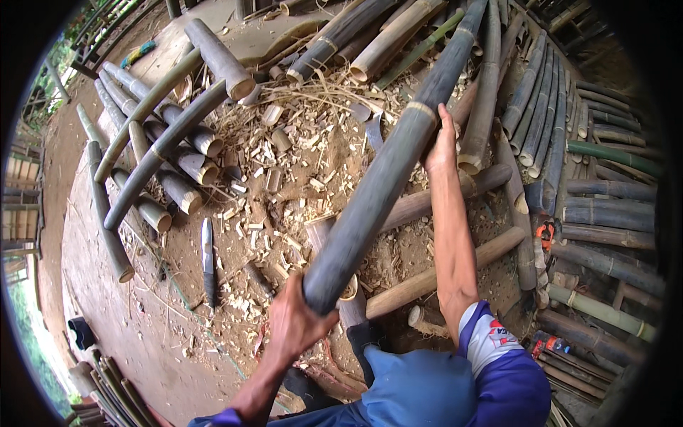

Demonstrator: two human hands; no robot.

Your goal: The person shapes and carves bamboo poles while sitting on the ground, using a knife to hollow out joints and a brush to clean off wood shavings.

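A long, thick, dark bamboo pole (384,178) slants from the lower middle to the top right. My left hand (288,320) is closed on its near end, the thumb lying across the cut rim. Farther along, just past a pale node ring, my right hand (442,142) holds the pole from its right side, with most fingers hidden beneath it. Under the pole, short bamboo logs (416,213) lie on the ground. A knife (208,260) with a dark handle rests on the floor to the left, apart from both hands.
Wood chips (313,153) cover the dirt floor. Crossed bamboo pieces (167,142) are piled at the left. More poles (608,213) are stacked along the right side, with an orange tool (546,235) beside them. Another bamboo log (448,274) lies close to my right forearm.
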